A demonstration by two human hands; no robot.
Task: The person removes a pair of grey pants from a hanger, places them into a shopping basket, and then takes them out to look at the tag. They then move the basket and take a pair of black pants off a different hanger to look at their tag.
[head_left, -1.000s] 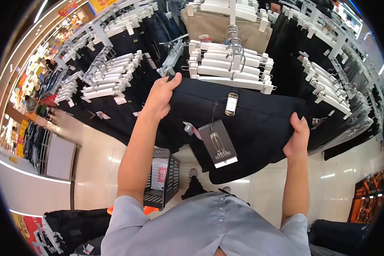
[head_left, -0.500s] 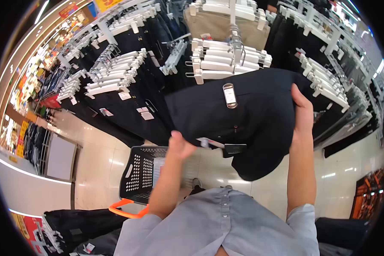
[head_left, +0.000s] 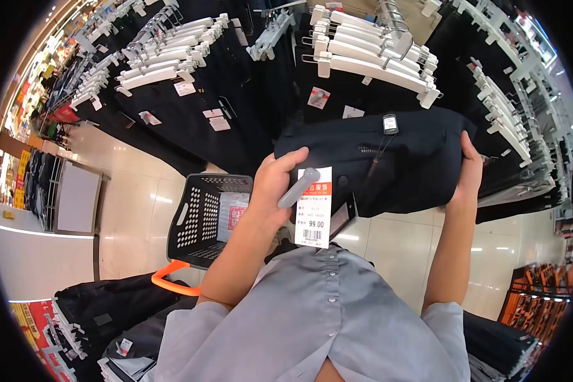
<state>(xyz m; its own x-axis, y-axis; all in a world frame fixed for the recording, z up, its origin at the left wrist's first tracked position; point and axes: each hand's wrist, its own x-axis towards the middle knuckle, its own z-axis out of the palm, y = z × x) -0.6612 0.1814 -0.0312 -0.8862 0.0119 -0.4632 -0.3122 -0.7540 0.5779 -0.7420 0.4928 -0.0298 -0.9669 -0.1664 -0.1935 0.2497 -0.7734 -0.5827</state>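
Observation:
A folded pair of dark navy trousers (head_left: pixel 420 162) stretches between my two hands in front of my chest. My left hand (head_left: pixel 274 184) grips its left end, thumb on top. At the right end, my right hand (head_left: pixel 468 169) has its thumb over the fabric and its fingers mostly hidden. A white and red price tag (head_left: pixel 313 223) reading 99.00 hangs beside my left hand, with a grey security tag (head_left: pixel 299 188) over it. A small white label in a dark frame (head_left: pixel 389 123) sits at the upper edge. A dark card tag (head_left: pixel 345 219) hangs below.
White hangers (head_left: pixel 375 67) with dark trousers fill the rack ahead, with more hangers (head_left: pixel 172 48) at left and right (head_left: pixel 503 118). At lower left stands a black shopping basket (head_left: pixel 188 219) with an orange handle (head_left: pixel 165 280) and a white packet (head_left: pixel 232 216) inside. Folded dark clothes (head_left: pixel 108 305) lie behind it.
The trousers are now folded into a flatter bundle and turned, with the price tag facing me. My left hand has moved up onto their left end. The view has tilted down slightly.

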